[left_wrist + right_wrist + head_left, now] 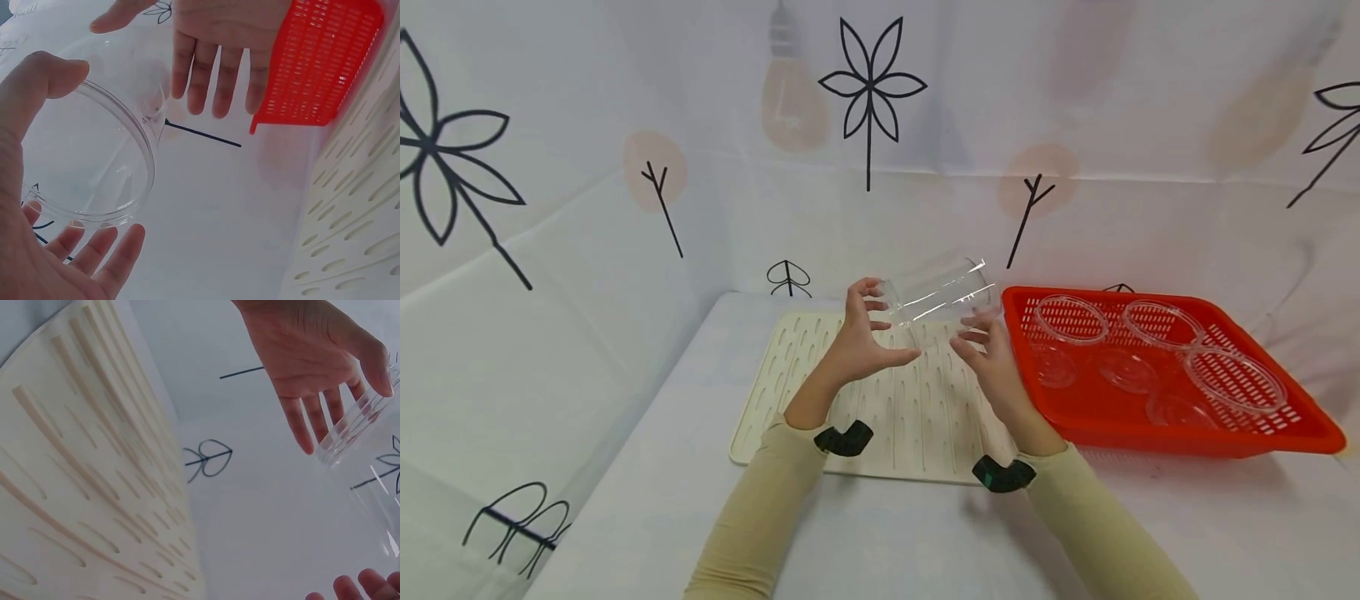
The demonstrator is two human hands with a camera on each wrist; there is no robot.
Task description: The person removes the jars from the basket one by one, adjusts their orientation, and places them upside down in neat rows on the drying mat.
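Clear jar (pixel 938 297) up in the air, tilted, over the cream drying mat (pixel 790 367), just left of the red basket (pixel 1157 421) w/ its clear lids (pixel 1071 319). Left hand (pixel 859 333) cups the open end, fingers curled round the rim. Right hand (pixel 988 350) props the far end, fingers spread, fairly straight. My read: slick plastic, so grip both ends evenly and keep it over the mat.
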